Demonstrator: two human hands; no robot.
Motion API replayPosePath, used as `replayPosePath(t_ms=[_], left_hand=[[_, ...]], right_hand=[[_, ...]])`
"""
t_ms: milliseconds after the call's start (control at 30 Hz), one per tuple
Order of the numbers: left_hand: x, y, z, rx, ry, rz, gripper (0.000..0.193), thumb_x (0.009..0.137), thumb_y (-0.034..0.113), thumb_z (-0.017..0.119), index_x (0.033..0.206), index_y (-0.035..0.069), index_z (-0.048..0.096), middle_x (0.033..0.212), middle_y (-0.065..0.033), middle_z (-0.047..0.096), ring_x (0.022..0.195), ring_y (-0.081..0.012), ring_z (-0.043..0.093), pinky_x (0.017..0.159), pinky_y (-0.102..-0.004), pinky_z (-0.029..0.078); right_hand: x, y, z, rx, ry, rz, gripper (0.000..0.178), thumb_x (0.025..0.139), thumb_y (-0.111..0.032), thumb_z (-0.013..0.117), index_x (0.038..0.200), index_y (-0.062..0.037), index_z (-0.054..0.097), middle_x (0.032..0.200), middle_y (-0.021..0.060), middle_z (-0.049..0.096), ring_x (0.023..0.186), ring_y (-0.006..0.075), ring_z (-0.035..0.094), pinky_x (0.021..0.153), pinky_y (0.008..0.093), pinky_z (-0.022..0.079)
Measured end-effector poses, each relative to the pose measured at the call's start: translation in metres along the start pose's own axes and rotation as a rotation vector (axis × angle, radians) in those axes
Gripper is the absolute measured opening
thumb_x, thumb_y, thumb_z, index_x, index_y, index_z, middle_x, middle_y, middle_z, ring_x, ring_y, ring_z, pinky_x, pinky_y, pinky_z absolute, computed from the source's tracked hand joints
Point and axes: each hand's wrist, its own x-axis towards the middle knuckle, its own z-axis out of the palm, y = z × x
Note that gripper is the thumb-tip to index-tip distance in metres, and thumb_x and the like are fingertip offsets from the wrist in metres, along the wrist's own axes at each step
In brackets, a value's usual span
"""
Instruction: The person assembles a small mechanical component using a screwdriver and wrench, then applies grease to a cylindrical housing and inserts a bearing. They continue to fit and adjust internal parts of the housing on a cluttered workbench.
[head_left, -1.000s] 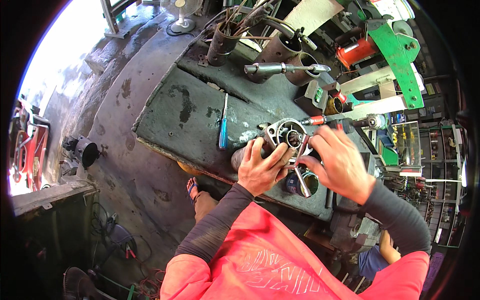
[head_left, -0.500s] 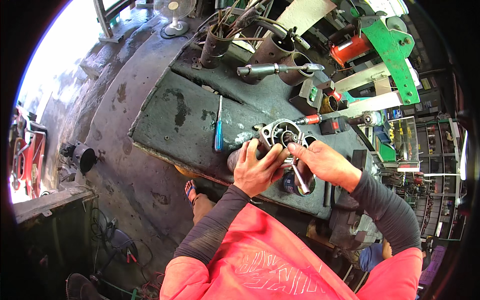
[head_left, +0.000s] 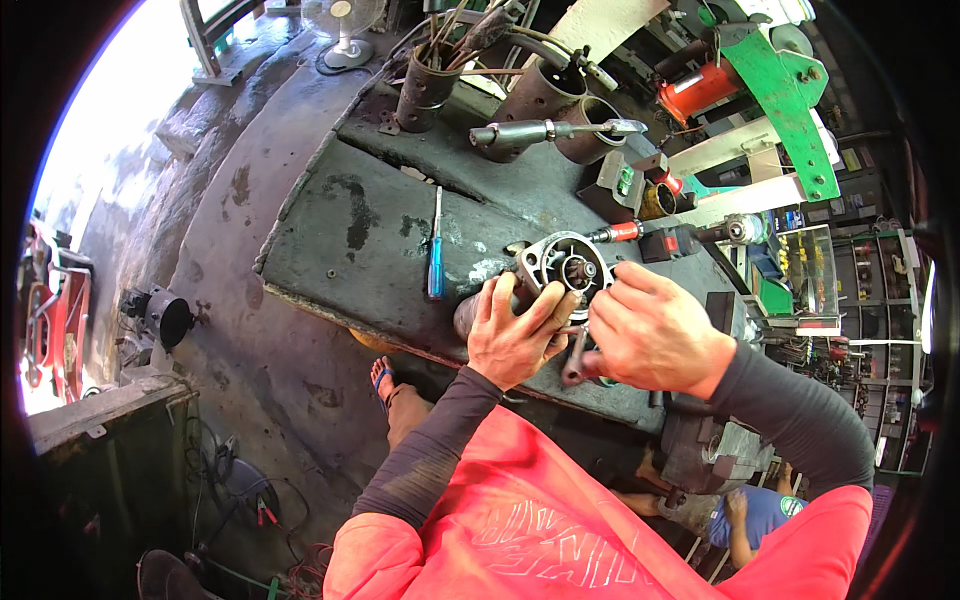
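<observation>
Near the front edge of the dark metal workbench [head_left: 390, 230] lies a starter motor [head_left: 549, 252], its open nose showing a small pinion gear. My left hand [head_left: 515, 335] is wrapped round its body. Close against its right side is my right hand [head_left: 660, 325], with fingers curled and closed; what they grip is hidden. Below those fingers a short metal rod with a rounded dark end [head_left: 575, 368] sticks out; I cannot tell whether it is held or fixed to the motor. A blue-handled screwdriver [head_left: 436, 265] rests to the left of the motor.
Behind stand metal cups [head_left: 427, 92] with rods, and a grey air tool [head_left: 520, 134]. A red-and-black power tool [head_left: 668, 242] lies right of the motor. A green bracket [head_left: 790, 110] rises at the back right. A person in a blue shirt [head_left: 755, 520] is low at the right.
My right hand has shifted and turned, its fingers now more curled beside the motor. The metal rod's end has swung left, and the pinion gear shows more. My left hand stays put.
</observation>
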Motion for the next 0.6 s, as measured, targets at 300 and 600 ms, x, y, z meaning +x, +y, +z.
replayPosePath(t_ms=[300, 600], left_hand=[[-0.007, -0.010, 0.001, -0.085, -0.126, 0.001, 0.051, 0.080, 0.040, 0.078, 0.128, 0.021, 0.078, 0.152, 0.0052, 0.056, 0.138, -0.0435, 0.045, 0.118, -0.0625, 0.040], [-0.013, -0.019, 0.006, -0.279, -0.044, -0.160, 0.064, 0.077, 0.030, 0.085, 0.136, 0.011, 0.068, 0.143, -0.0097, 0.062, 0.136, -0.0390, 0.056, 0.119, -0.0526, 0.044]], right_hand=[[0.020, 0.020, 0.017, 0.608, -0.032, 0.192, 0.047, 0.096, -0.057, 0.071, 0.092, -0.0099, 0.076, 0.075, 0.0124, 0.075, 0.070, 0.0350, 0.073, 0.066, 0.0481, 0.057], [0.074, 0.028, 0.054, 0.738, 0.133, -0.197, 0.060, 0.074, -0.021, 0.076, 0.130, -0.0062, 0.061, 0.123, 0.0149, 0.064, 0.122, 0.0361, 0.060, 0.107, 0.0475, 0.045]])
